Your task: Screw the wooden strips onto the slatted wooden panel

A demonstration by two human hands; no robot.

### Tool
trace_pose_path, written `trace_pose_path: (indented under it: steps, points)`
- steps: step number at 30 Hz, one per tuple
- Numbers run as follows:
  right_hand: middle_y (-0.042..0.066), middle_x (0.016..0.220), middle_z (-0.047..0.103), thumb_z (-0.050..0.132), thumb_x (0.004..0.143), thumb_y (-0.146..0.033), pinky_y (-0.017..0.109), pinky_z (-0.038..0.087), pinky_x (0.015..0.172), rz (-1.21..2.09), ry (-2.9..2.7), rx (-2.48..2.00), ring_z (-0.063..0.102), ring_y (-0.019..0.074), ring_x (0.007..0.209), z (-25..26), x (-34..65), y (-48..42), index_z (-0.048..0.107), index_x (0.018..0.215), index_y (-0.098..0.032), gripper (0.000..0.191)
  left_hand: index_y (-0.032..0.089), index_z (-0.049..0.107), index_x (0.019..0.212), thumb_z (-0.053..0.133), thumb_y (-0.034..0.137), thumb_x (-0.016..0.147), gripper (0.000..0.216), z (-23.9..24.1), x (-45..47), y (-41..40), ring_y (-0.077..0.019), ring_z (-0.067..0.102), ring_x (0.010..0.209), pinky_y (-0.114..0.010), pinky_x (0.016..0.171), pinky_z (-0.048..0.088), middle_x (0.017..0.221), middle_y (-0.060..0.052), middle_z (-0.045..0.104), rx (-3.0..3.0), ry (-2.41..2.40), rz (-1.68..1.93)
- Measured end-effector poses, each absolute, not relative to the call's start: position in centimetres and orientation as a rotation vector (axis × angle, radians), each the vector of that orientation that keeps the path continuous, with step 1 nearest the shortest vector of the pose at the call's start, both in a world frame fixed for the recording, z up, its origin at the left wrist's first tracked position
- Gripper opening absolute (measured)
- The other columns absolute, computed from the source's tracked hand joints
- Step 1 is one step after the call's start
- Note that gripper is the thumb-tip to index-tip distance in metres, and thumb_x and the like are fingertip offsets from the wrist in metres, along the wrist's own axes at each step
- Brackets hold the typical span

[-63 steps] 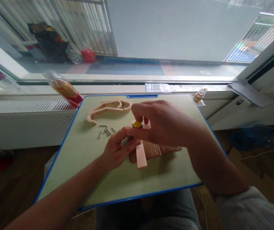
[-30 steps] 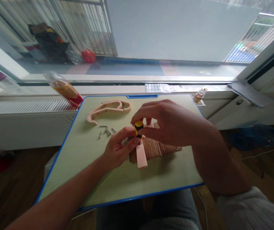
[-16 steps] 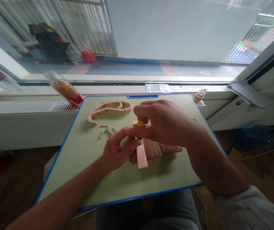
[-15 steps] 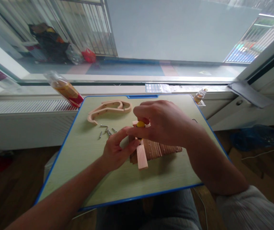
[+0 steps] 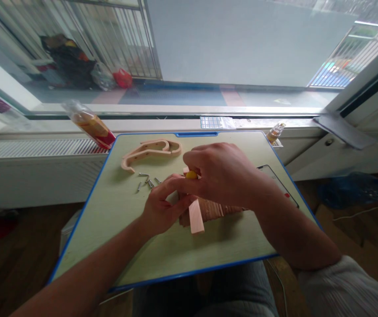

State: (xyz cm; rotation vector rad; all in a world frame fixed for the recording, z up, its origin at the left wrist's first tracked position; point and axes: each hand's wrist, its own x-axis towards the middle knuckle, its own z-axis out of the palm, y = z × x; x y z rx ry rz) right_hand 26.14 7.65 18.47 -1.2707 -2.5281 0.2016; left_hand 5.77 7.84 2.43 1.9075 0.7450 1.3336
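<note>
My right hand [image 5: 218,169] is closed around a screwdriver, whose rounded yellow handle [image 5: 191,175] shows between the fingers; its tip is hidden. Below it lies a pale flat wooden strip [image 5: 196,218], its near end sticking out toward me. My left hand [image 5: 164,204] pinches the strip from the left, the thumb on it close beside the tool. Under the strip is a piece of brown corrugated cardboard [image 5: 213,210], partly covered by my right hand. Several metal screws [image 5: 151,184] and an L-shaped hex key [image 5: 144,174] lie left of my hands.
Curved wooden pieces [image 5: 149,152] with holes sit at the table's back left. A phone [image 5: 276,181] lies at the right, partly behind my forearm. The small table [image 5: 126,259] has a blue edge. Bottles [image 5: 91,127] stand beyond it, near the window.
My right hand has turned and dropped slightly with the screwdriver, and more of the phone shows behind that arm. The left hand stays at the wooden strip.
</note>
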Motion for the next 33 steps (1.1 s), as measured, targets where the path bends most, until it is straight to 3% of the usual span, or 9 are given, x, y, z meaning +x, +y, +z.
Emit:
trace_pose_path:
  steps: [4, 8, 10, 14, 17, 23, 29, 33]
  points:
    - [0.004, 0.083, 0.071, 0.069, 0.099, -0.051, 0.035, 0.026, 0.069, 0.213, -2.487, -1.275, 0.052, 0.0158, 0.071, 18.9, 27.0, 7.4, 0.075, 0.091, -0.020, 0.033, 0.024, 0.081, 0.116, 0.081, 0.026, 0.097, 0.019, 2.7, 5.9, 7.8, -0.0219, 0.075, 0.096, -0.036, 0.089, 0.062, 0.105, -0.006, 0.080, 1.870, 0.691, 1.316]
    - [0.006, 0.114, 0.079, 0.069, 0.100, -0.043, 0.034, 0.037, 0.080, 0.357, -2.501, -1.128, 0.066, 0.0197, 0.094, 19.8, 28.3, 7.0, 0.078, 0.121, -0.023, 0.029, 0.023, 0.081, 0.117, 0.080, 0.030, 0.099, 0.020, 3.5, 6.0, 7.5, -0.0212, 0.075, 0.088, -0.035, 0.082, 0.060, 0.102, -0.006, 0.082, 1.928, 0.735, 1.285]
    - [0.005, 0.123, 0.079, 0.066, 0.101, -0.033, 0.035, 0.039, 0.084, 0.432, -2.567, -1.067, 0.067, 0.0203, 0.102, 20.2, 28.6, 6.7, 0.078, 0.124, -0.024, 0.028, 0.023, 0.081, 0.117, 0.078, 0.031, 0.100, 0.019, 3.7, 6.0, 7.5, -0.0202, 0.074, 0.085, -0.033, 0.079, 0.059, 0.099, -0.006, 0.083, 1.952, 0.740, 1.267]
    - [0.006, 0.114, 0.080, 0.063, 0.096, -0.023, 0.036, 0.039, 0.080, 0.492, -2.643, -1.064, 0.066, 0.0201, 0.096, 20.6, 28.5, 6.5, 0.079, 0.112, -0.022, 0.022, 0.022, 0.078, 0.120, 0.075, 0.029, 0.103, 0.019, 3.5, 6.0, 7.4, -0.0205, 0.075, 0.089, -0.033, 0.082, 0.059, 0.104, -0.008, 0.083, 1.930, 0.724, 1.250]
    - [0.006, 0.112, 0.080, 0.060, 0.096, -0.020, 0.036, 0.038, 0.079, 0.482, -2.652, -1.077, 0.065, 0.0198, 0.095, 20.6, 28.3, 6.5, 0.078, 0.105, -0.021, 0.021, 0.022, 0.076, 0.121, 0.074, 0.030, 0.103, 0.020, 3.1, 6.0, 7.5, -0.0192, 0.072, 0.084, -0.031, 0.076, 0.056, 0.099, -0.006, 0.081, 1.911, 0.732, 1.239]
    - [0.007, 0.113, 0.080, 0.058, 0.098, -0.020, 0.036, 0.037, 0.080, 0.450, -2.645, -1.097, 0.066, 0.0205, 0.097, 20.2, 28.4, 6.6, 0.078, 0.108, -0.019, 0.023, 0.020, 0.074, 0.117, 0.079, 0.024, 0.096, 0.022, 3.3, 5.8, 7.5, -0.0175, 0.070, 0.080, -0.030, 0.075, 0.056, 0.096, -0.004, 0.080, 1.982, 0.802, 1.189]
    - [0.006, 0.110, 0.080, 0.061, 0.100, -0.026, 0.035, 0.034, 0.077, 0.371, -2.628, -1.168, 0.064, 0.0201, 0.093, 20.0, 28.4, 6.8, 0.078, 0.111, -0.021, 0.021, 0.020, 0.071, 0.113, 0.074, 0.014, 0.085, 0.029, 4.0, 5.8, 7.4, -0.0163, 0.067, 0.074, -0.029, 0.071, 0.055, 0.091, -0.003, 0.077, 2.083, 0.820, 1.164]
    - [0.006, 0.097, 0.076, 0.065, 0.103, -0.042, 0.035, 0.030, 0.072, 0.299, -2.583, -1.208, 0.059, 0.0187, 0.084, 19.7, 28.1, 7.0, 0.076, 0.102, -0.020, 0.025, 0.020, 0.072, 0.112, 0.071, 0.012, 0.084, 0.029, 4.1, 5.9, 7.4, -0.0140, 0.061, 0.068, -0.027, 0.065, 0.052, 0.084, 0.000, 0.072, 2.103, 0.817, 1.182]
